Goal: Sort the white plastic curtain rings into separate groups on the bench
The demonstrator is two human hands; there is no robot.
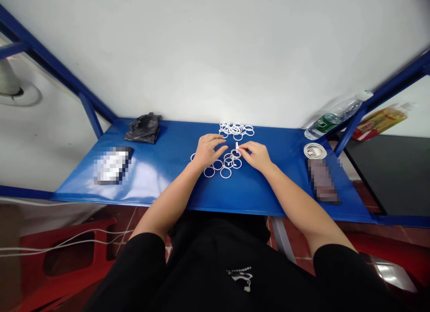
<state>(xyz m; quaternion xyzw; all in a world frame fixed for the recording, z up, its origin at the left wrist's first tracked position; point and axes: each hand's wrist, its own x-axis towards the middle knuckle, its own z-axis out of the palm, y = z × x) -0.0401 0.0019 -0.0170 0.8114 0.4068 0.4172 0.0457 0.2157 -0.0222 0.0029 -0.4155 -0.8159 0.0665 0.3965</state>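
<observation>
My right hand (255, 156) is closed in a pinch on a small white clip (237, 146), which seems to have a white ring attached below it. Left of it, my left hand (207, 151) is open, thumb and fingers apart, with nothing between them. Several loose white rings (225, 172) lie on the blue table between and in front of the hands, some overlapping; my left hand partly covers one. A heaped pile of similar white rings (236, 130) rests just beyond the hands, by the wall.
On the blue table (168, 162), a black plastic bag (144, 127) and a blurred-out phone-like object (113, 165) lie left. A water bottle (331, 121), coiled white cable (315, 151) and another blurred-out dark object (323, 179) are right. Blue frame posts (90, 114) flank the table.
</observation>
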